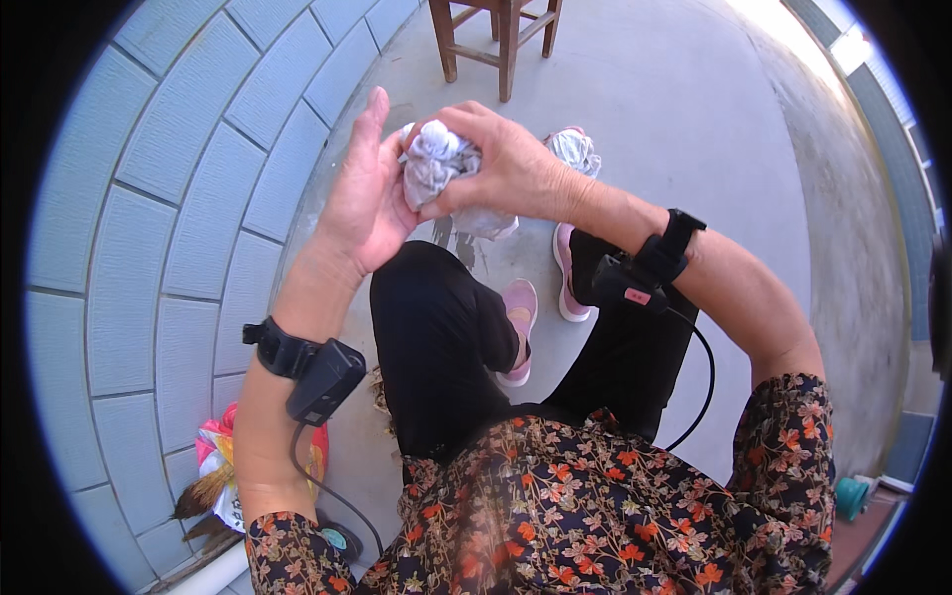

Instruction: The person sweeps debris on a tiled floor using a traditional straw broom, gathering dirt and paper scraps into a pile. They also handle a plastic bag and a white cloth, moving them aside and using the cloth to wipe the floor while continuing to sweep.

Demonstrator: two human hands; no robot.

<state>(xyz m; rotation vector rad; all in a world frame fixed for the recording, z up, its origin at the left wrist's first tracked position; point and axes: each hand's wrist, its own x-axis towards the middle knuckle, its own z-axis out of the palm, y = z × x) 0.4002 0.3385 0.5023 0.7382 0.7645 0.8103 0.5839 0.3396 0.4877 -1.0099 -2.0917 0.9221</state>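
Observation:
Held up above my knees is a crumpled, knotted white-and-grey cloth (431, 167). My right hand (491, 160) grips it from the right, fingers over the top and thumb below. My left hand (368, 186) stands at its left with the palm facing the bundle and the thumb pointing up; the base of the palm is near the cloth, and some of its fingers are hidden behind it. Below my hands a pale, crumpled item (485, 223) shows, partly covered. Another white crumpled bundle (574, 151) lies on the floor beyond my right wrist.
A wooden stool (506, 44) stands ahead on the concrete floor. A blue block wall (193, 186) runs along the left. Near my left elbow are a colourful plastic bag (223, 446) and a straw broom (204, 491). A green object (851, 498) is at the lower right. Wet marks show near my left knee.

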